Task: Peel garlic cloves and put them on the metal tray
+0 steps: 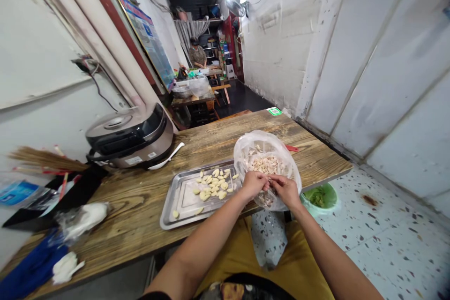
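Over a clear plastic bag (242,150) of unpeeled garlic cloves (269,165), my two hands meet fingertip to fingertip. My left hand (256,183) is closed in a pinch, and so is my right hand (285,191). Between their fingertips is a small piece that looks like a garlic clove, mostly covered by the fingers. Left of the bag, a metal tray (172,204) bears several peeled garlic cloves (213,186), most of them gathered toward its right side. The bag sits open near the table's front edge, touching or close to the tray.
The wooden table (123,215) holds a rice cooker (131,136), a white spoon (168,157), a black box (70,192), a blue cloth (31,267) and crumpled tissue (66,268). A green-lined bin (321,197) stands on the floor at right. Farther back, a person (197,54) sits at another table.
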{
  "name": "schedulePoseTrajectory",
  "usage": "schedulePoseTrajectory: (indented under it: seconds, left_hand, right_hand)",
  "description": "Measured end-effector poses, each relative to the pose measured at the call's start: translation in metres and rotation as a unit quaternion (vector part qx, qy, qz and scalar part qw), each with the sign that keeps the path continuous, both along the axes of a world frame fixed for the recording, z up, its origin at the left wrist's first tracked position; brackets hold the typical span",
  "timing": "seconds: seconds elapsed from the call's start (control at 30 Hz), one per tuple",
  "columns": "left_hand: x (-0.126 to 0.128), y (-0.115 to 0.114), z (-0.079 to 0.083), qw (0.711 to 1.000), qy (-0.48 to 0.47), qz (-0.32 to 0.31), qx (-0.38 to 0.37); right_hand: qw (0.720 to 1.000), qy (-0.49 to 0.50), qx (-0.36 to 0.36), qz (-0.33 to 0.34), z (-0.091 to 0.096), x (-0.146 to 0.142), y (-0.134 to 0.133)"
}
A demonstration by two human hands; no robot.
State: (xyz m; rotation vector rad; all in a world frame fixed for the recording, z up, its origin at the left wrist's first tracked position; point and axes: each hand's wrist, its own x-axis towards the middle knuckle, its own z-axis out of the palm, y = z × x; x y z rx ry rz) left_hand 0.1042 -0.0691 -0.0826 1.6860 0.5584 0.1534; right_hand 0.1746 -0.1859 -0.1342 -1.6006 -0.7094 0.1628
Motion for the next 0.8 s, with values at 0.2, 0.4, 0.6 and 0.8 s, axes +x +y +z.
schedulePoseTrajectory:
  seconds: [0.2, 0.4, 0.6, 0.8]
  left_hand:
    - [0.001, 0.004, -0.008, 0.996, 0.02, -0.007, 0.091]
    - [0.001, 0.001, 0.003, 1.0, 0.007, -0.003, -0.022]
    - [0.003, 0.001, 0.003, 1.0, 0.011, -0.017, 0.014]
    - [0.003, 0.001, -0.005, 0.994, 0.011, 0.001, 0.109]
  right_hand:
    - [0.999, -0.045, 0.004, 0.007, 0.001, -0.001, -0.001]
    - [1.0, 0.023, -0.006, 0.004, 0.003, 0.001, 0.0]
    - [1.0, 0.009, -0.008, 0.011, 0.006, 0.0, -0.002]
    - [1.0, 0.009, -0.002, 0.002, 0.001, 0.001, -0.001]
